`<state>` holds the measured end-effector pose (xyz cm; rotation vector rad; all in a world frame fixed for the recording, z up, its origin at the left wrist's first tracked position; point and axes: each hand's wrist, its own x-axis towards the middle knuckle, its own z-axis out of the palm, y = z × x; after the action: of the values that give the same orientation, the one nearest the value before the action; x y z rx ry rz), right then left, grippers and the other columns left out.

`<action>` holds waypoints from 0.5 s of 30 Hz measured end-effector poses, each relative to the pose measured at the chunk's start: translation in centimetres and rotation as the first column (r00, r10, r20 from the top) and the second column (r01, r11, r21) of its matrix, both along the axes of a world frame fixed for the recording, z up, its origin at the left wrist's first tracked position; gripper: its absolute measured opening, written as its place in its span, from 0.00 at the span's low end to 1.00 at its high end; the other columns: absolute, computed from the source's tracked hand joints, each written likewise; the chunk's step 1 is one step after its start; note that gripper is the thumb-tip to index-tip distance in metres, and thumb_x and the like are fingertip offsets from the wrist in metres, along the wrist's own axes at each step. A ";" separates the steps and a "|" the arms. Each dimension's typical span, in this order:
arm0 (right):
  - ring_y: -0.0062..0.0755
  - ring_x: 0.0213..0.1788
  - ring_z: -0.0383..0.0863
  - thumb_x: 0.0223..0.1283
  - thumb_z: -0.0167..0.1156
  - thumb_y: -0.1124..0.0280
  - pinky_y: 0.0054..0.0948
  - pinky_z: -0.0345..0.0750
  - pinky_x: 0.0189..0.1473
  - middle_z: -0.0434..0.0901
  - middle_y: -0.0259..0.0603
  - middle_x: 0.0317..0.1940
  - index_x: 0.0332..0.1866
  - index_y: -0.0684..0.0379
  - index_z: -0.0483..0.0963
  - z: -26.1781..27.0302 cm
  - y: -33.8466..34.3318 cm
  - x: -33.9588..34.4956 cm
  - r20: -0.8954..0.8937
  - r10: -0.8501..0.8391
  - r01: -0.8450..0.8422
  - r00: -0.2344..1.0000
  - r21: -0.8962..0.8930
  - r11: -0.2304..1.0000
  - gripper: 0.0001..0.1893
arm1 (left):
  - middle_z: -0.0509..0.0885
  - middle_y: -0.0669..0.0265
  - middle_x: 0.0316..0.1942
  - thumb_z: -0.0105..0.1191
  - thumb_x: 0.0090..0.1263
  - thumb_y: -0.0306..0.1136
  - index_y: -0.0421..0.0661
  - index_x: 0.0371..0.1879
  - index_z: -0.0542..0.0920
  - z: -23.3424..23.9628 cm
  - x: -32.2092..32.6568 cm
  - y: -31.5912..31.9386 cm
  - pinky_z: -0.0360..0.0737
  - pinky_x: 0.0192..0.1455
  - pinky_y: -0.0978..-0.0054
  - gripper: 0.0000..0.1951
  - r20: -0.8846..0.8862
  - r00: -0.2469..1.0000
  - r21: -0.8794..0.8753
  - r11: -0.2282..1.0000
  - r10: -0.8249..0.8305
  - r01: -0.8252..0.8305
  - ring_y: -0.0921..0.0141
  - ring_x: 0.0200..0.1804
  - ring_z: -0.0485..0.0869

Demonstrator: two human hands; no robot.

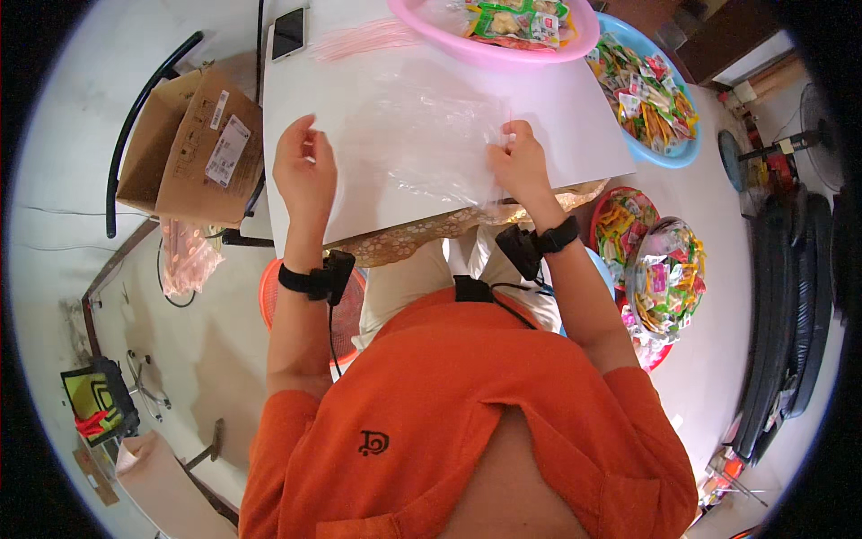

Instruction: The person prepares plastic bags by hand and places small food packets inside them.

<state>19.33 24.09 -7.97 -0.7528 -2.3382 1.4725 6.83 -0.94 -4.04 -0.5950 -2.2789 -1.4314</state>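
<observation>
A clear plastic bag (438, 145) lies on the white tabletop (363, 87) between my hands. My right hand (522, 158) pinches the bag's right side, with a thin pinkish strand at the fingertips. Raised over the table's left part, my left hand (306, 165) has its fingers curled but apart, and nothing shows in it. Thin pink ties (367, 37) are spread near the far edge. Beside them stands a pink plastic basin (495, 50) holding snack packets (518, 25) and some clear plastic. Each wrist wears a black strapped device.
A smartphone (289, 34) rests at the far left corner. Left of the table is an open cardboard box (195, 148). At the right stand a blue basin (687, 151) and several other containers of packets (663, 276). A patterned cloth (404, 236) hangs at the near edge.
</observation>
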 end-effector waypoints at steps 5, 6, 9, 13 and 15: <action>0.38 0.24 0.81 0.55 0.59 0.71 0.34 0.77 0.30 0.78 0.46 0.23 0.51 0.66 0.66 0.9 0.0 0.2 0.018 0.033 -0.034 0.999 0.080 0.996 0.20 | 0.83 0.58 0.41 0.56 0.59 0.23 0.46 0.42 0.81 3.2 0.7 4.1 0.78 0.45 0.65 0.12 -0.121 0.859 -0.589 0.733 -0.497 0.341 0.59 0.42 0.82; 0.39 0.26 0.81 0.55 0.59 0.70 0.35 0.77 0.31 0.79 0.47 0.24 0.51 0.67 0.66 0.6 0.1 0.1 0.026 0.039 -0.041 0.999 0.091 0.995 0.20 | 0.83 0.59 0.44 0.58 0.57 0.24 0.47 0.43 0.82 2.4 0.3 4.9 0.77 0.49 0.62 0.13 -0.046 0.843 -0.672 0.642 -0.535 0.370 0.59 0.46 0.81; 0.43 0.30 0.82 0.55 0.61 0.70 0.38 0.78 0.35 0.80 0.47 0.26 0.51 0.66 0.66 1.0 0.5 0.2 0.049 0.067 -0.072 0.997 0.122 0.990 0.21 | 0.80 0.59 0.50 0.61 0.56 0.30 0.49 0.48 0.81 0.7 -0.2 6.2 0.75 0.53 0.63 0.18 0.111 0.821 -0.799 0.441 -0.560 0.409 0.60 0.52 0.78; 0.47 0.38 0.81 0.54 0.63 0.69 0.40 0.77 0.44 0.80 0.50 0.34 0.50 0.65 0.68 3.0 0.9 0.6 0.127 0.021 -0.066 0.992 0.358 0.931 0.20 | 0.76 0.59 0.56 0.65 0.53 0.34 0.52 0.52 0.79 -0.4 -0.3 6.5 0.75 0.55 0.61 0.24 0.204 0.803 -0.772 0.413 -0.560 0.484 0.58 0.58 0.74; 0.49 0.45 0.78 0.54 0.61 0.71 0.42 0.75 0.50 0.78 0.51 0.40 0.49 0.64 0.69 5.0 -0.3 1.0 -0.070 0.059 -0.002 0.996 0.631 0.776 0.18 | 0.75 0.60 0.56 0.66 0.51 0.36 0.53 0.54 0.78 0.1 0.4 6.9 0.74 0.56 0.59 0.27 0.199 0.823 -0.792 0.407 -0.533 0.455 0.57 0.59 0.73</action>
<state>20.37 23.76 -2.98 -0.4475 -2.5395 0.6081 7.25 5.95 -3.97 -1.7105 -2.7390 -0.3336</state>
